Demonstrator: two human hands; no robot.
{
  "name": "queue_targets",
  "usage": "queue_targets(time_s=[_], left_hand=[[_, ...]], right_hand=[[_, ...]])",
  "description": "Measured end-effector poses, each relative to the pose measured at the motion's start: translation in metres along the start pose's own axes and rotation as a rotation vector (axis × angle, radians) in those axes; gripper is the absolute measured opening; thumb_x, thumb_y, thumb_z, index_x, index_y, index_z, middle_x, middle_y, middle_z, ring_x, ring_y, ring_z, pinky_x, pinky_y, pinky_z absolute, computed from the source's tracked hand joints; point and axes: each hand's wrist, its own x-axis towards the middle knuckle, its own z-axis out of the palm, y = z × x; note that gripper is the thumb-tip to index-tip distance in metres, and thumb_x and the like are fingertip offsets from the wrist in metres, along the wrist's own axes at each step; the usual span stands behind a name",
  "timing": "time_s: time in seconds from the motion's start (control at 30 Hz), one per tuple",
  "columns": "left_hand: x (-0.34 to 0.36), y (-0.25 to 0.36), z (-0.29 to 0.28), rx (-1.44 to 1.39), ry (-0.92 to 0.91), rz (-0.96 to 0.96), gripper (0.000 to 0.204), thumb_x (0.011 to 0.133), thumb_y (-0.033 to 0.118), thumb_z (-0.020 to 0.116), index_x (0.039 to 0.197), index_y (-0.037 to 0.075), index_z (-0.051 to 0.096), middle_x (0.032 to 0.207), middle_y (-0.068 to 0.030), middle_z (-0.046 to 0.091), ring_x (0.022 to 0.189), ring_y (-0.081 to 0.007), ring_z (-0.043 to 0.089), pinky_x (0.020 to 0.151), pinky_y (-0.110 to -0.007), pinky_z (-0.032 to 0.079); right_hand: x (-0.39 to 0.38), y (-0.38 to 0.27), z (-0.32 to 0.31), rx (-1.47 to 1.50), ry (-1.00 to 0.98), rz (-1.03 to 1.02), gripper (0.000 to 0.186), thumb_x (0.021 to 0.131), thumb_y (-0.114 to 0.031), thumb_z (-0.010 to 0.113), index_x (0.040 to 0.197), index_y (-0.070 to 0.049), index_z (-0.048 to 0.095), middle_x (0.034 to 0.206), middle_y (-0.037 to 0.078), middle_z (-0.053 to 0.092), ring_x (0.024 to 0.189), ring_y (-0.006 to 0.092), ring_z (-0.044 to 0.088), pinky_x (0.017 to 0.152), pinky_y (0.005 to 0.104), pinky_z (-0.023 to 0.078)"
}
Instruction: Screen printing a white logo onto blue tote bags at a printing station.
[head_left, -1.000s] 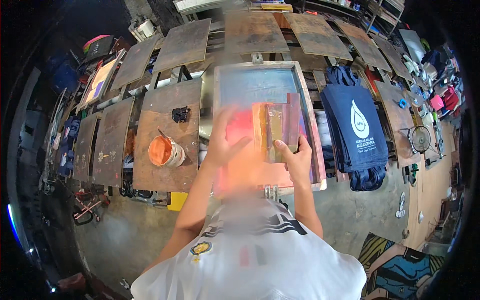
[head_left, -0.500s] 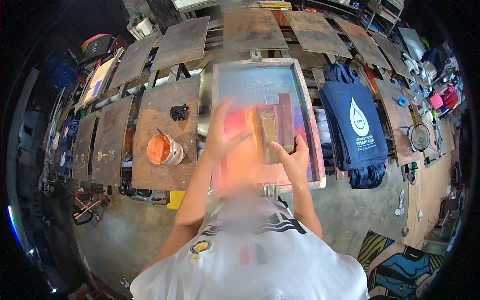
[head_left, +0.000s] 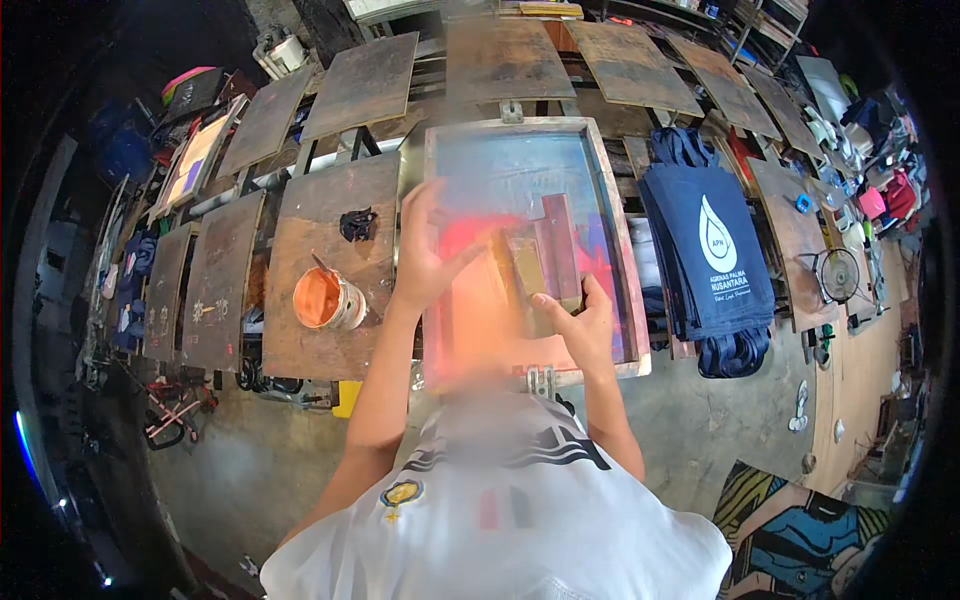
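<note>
A wood-framed printing screen (head_left: 610,220) lies before me, its mesh blue at the far end with pink and orange ink nearer. My right hand (head_left: 585,325) grips a squeegee (head_left: 560,250) with a maroon bar and a yellowish-brown side, thumb on top and fingers at its right. The squeegee leans over the mesh; whether its blade touches is unclear through the blur. My left hand (head_left: 425,255) is over the screen's left side, fingers stretched up and thumb apart, holding nothing. A blurred band down the middle obscures part of the mesh.
An orange ink tub (head_left: 325,300) with a stick in it stands on a brown board (head_left: 290,355) at left, near a black crumpled item (head_left: 357,224). Navy tote bags (head_left: 705,245) lie stacked at right. More boards (head_left: 510,70) line the far side.
My left hand has moved slightly left, away from the squeegee. My right hand has shifted a little left and nearer me, and the squeegee has turned so its far end tips left.
</note>
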Motion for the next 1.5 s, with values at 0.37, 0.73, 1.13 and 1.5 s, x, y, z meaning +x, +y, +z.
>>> queue_targets(time_s=[0.37,0.73,1.13,1.5], left_hand=[[-0.024,-0.049,-0.023,-0.360,0.081,-0.257,0.088,0.077,0.040,0.083,0.146,0.006,0.039,0.141,-0.0102,0.046,0.105,-0.0192,0.058,0.092,-0.035,0.049],[-0.087,-0.048,-0.065,-1.723,-0.280,-0.172,0.120,0.059,0.085,0.068,0.154,0.021,0.031,0.153,-0.0107,0.041,0.128,-0.0266,0.047,0.101,-0.047,0.037],[-0.188,-0.077,-0.111,-1.418,0.292,-0.743,0.055,0.098,0.044,0.058,0.139,0.008,0.049,0.130,-0.0102,0.060,0.103,-0.0234,0.061,0.093,-0.041,0.051],[-0.171,-0.068,-0.125,-0.802,0.314,-0.892,0.027,0.100,0.023,0.060,0.123,0.009,0.060,0.115,-0.0046,0.066,0.091,-0.0121,0.062,0.083,-0.029,0.049]], right_hand=[[-0.010,-0.006,0.001,0.096,-0.075,0.185,0.036,0.076,-0.019,0.083,0.098,0.002,0.063,0.089,0.009,0.069,0.079,0.0128,0.063,0.069,0.0293,0.050],[-0.016,0.015,-0.011,0.123,-0.031,0.272,0.025,0.087,-0.018,0.074,0.103,-0.004,0.062,0.067,-0.001,0.057,0.042,0.0048,0.044,0.035,0.0231,0.029],[-0.012,0.054,0.017,-0.574,-0.054,-0.080,0.034,0.078,-0.021,0.081,0.092,0.000,0.058,0.072,0.009,0.056,0.066,0.0201,0.053,0.062,0.0352,0.045],[-0.035,0.073,0.037,-0.965,-0.515,-0.519,0.033,0.068,-0.013,0.078,0.097,-0.014,0.062,0.092,0.002,0.064,0.092,0.0256,0.058,0.091,0.0396,0.041]])
